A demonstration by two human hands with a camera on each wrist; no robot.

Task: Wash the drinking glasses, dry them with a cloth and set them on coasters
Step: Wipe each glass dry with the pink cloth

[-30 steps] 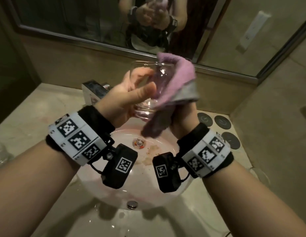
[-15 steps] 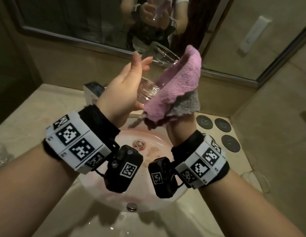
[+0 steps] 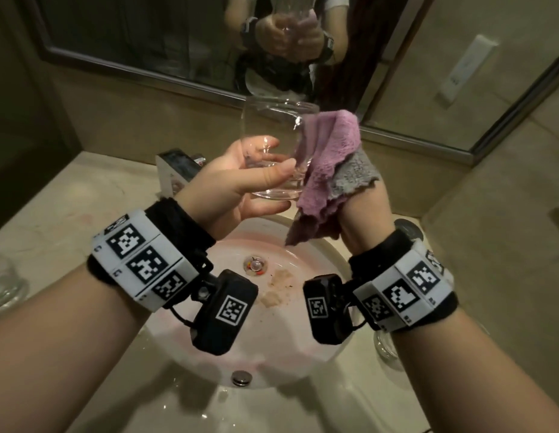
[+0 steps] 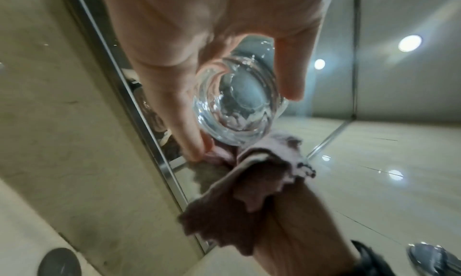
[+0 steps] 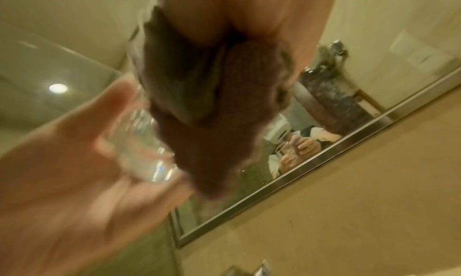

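Glass [image 3: 273,151] is held upright above the sink [image 3: 178,335], its base clasped between thumb and fingers of the left hand [image 3: 237,185]. Pink cloth [image 3: 329,157], gripped by the right hand [image 3: 359,210], is pressed against the glass's side.

A pale beige polished stone worktop [image 3: 50,214] carries everything here, and a round white basin [image 3: 290,364] with pinkish staining is sunk into its middle. Behind the basin, at its far rim, stands a chrome tap [image 3: 178,170]. Left of the basin, at the picture's edge, a clear drinking glass [image 3: 4,285] stands on the stone. Right of the basin a second clear glass [image 3: 386,348] sits close to the rim, and beyond it lies 1 dark round coaster [image 3: 408,228], partly hidden.
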